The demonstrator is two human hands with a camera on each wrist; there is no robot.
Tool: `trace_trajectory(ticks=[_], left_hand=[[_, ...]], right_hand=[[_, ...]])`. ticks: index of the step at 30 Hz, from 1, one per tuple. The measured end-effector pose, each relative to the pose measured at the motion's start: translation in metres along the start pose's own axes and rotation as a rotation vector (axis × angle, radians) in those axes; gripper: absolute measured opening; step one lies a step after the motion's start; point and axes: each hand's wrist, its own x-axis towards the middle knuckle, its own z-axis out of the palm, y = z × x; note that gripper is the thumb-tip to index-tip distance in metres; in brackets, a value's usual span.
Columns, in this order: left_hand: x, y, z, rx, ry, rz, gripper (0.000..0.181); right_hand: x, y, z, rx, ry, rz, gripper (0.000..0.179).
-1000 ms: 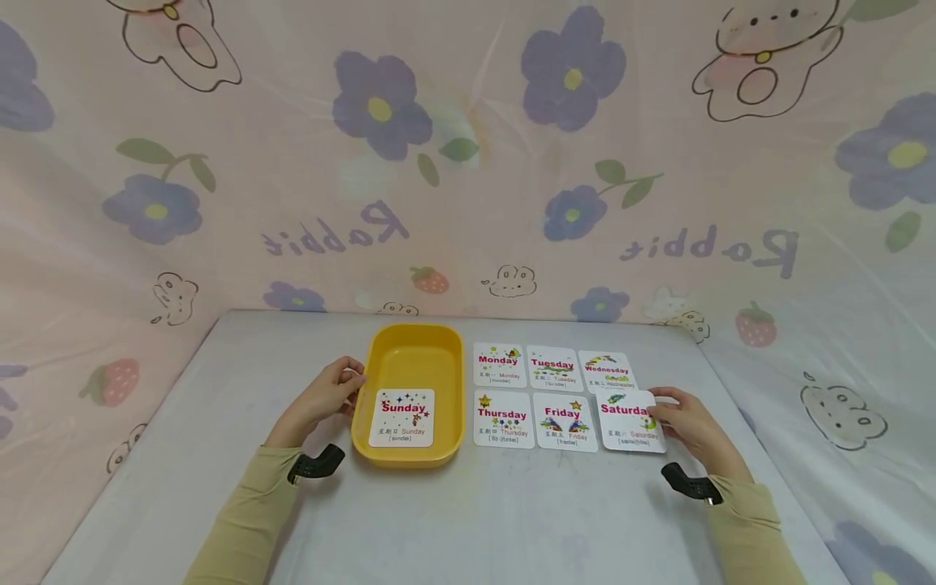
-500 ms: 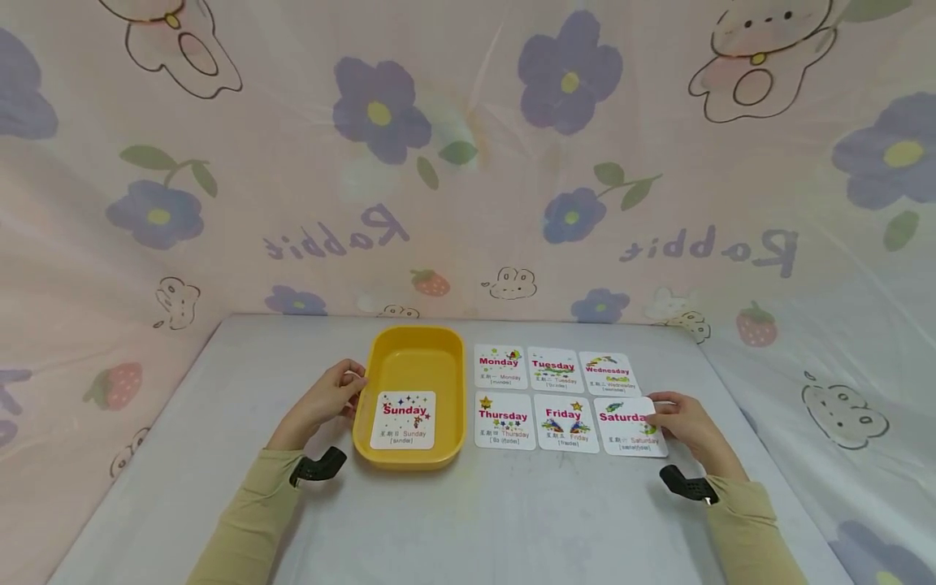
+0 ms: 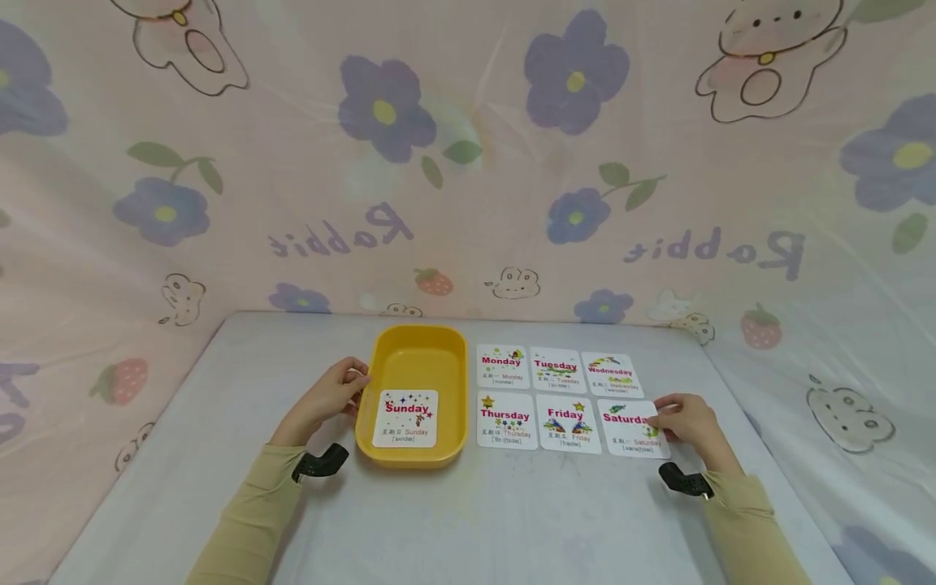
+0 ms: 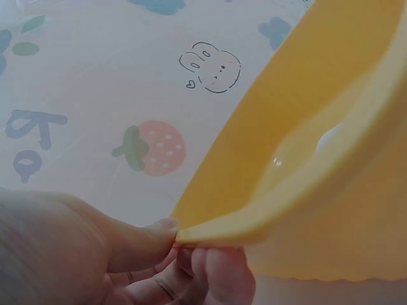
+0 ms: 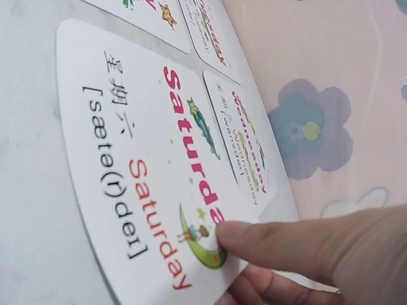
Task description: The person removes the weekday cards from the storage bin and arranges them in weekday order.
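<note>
My left hand (image 3: 329,398) grips the left rim of a yellow plastic tray (image 3: 418,340), thumb on top and fingers curled below, as the left wrist view shows. Inside the tray's near end lies a white "Sunday" card (image 3: 405,419). At the right, my right hand (image 3: 686,418) pinches the right edge of the "Saturday" card (image 5: 140,146); the thumb (image 5: 254,238) lies on its printed face and the other fingers are partly hidden under the edge. This card ends the near row, beside "Friday" (image 3: 569,426) and "Thursday" (image 3: 506,421).
Behind them, "Monday" (image 3: 501,367), "Tuesday" (image 3: 556,370) and "Wednesday" (image 3: 611,374) cards form the far row on the white table (image 3: 475,520). A printed curtain (image 3: 468,162) rises behind the table's back edge. Black wrist cameras sit on both wrists.
The Saturday card has come down slightly, toward the near side, and no longer overlaps the Wednesday card; the right hand moved with it. The left hand stays on the tray rim.
</note>
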Motion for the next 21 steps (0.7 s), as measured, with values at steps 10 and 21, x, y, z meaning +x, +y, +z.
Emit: trace_trajectory(ticks=[10, 21], left_hand=[[0.000, -0.001, 0.000, 0.008, 0.016, -0.008, 0.020], [0.000, 0.000, 0.001, 0.002, 0.012, 0.014, 0.023]], right_hand=[[0.010, 0.002, -0.001, 0.018, -0.029, 0.043, 0.041], [0.011, 0.006, 0.000, 0.027, -0.028, 0.036, 0.039]])
